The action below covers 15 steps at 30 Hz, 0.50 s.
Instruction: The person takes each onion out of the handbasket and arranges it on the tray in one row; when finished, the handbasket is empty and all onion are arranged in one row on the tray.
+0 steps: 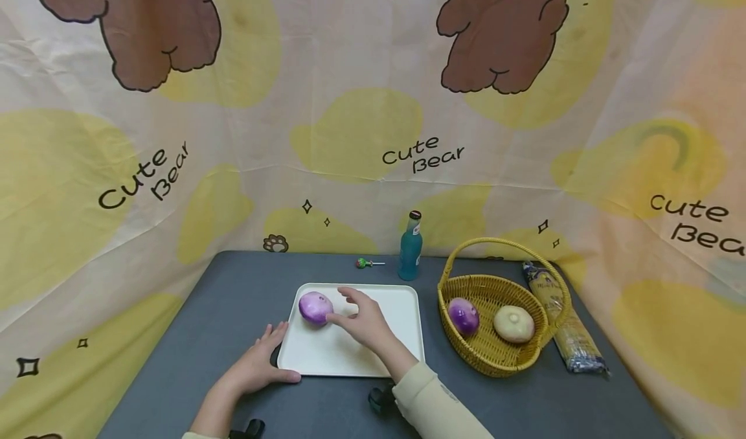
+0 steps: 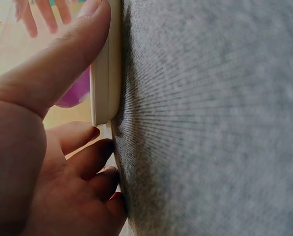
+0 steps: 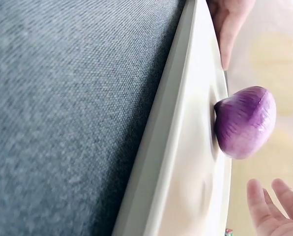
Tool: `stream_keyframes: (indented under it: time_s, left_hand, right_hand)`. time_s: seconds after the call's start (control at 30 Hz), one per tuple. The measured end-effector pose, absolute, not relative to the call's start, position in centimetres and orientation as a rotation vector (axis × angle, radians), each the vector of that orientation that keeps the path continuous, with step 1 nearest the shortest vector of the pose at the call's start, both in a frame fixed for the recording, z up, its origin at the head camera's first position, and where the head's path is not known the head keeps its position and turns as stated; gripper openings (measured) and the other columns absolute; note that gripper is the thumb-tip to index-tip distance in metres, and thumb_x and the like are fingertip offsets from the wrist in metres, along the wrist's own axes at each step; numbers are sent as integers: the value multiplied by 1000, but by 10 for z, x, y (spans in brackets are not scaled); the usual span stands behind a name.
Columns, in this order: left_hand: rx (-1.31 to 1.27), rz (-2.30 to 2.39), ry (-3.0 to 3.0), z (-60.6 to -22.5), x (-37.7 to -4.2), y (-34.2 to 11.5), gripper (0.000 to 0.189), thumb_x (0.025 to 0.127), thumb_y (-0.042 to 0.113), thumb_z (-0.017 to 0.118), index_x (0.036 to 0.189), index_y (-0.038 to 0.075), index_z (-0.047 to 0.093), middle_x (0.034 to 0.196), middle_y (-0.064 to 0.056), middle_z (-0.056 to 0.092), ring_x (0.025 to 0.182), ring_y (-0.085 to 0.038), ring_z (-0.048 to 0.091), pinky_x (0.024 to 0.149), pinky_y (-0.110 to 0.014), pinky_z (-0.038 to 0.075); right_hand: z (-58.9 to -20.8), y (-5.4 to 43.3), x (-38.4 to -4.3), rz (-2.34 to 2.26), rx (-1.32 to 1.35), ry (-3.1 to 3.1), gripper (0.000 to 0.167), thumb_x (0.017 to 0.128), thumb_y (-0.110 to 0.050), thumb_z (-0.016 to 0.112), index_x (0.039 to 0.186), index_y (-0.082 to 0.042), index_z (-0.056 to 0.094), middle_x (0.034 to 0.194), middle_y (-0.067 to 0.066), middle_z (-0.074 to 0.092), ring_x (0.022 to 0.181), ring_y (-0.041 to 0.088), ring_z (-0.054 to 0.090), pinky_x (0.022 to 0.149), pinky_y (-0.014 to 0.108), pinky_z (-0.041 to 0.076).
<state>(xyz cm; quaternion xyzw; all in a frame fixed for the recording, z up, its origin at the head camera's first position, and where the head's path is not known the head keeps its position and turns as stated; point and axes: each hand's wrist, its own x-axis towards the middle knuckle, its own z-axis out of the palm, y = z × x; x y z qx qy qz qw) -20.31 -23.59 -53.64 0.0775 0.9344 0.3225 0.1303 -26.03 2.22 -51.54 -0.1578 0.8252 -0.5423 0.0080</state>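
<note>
Purple onion (image 1: 315, 308) sits on the tray (image 1: 335, 358), toward its far left corner. Right hand (image 1: 366, 321) is just beside it over the tray, thumb and fingers spread, nothing gripped; right wrist view shows a gap between fingertips and onion. Left hand (image 1: 256, 361) is at the tray's near left corner, fingers loose along the left side, thumb at the near edge; looks like bracing, can't tell how hard it presses. Basket (image 1: 488, 366) to the right holds a second onion (image 1: 463, 316) and a pale one. Step reads as pick or release, unclear which. A pick calls for closing round the onion's sides; a release, lifting clear without nudging it.
</note>
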Motion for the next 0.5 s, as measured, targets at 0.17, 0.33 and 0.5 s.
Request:
stream_keyframes:
  time_s: [0.17,0.33,0.5]
  left_hand:
    - [241,947,2719,-536,-203,-236,120,68,48,90,158,0,27,164,-23,26,151,-53,8,115,-75,12]
    - [251,954,2722,-535,-202,-236,119,68,47,90,158,-1,28,163,-24,27,151,-52,9,116,-74,12]
    - [268,977,2717,-535,-201,-236,118,68,45,91,157,-2,28,163,-23,27,152,-51,8,118,-72,11]
  right_hand:
    - [-513,30,-256,-1698,-460,2572,62,88,-33,79,142,-12,57,143,13,59,132,33,56,93,44,58]
    - [-512,38,-251,-1731,-458,2554,61,89,-33,79,142,-12,57,143,12,59,130,34,58,92,45,59]
    - [-510,46,-246,-1773,-439,2521,60,88,-31,79,142,-13,58,144,10,58,129,38,58,91,44,59]
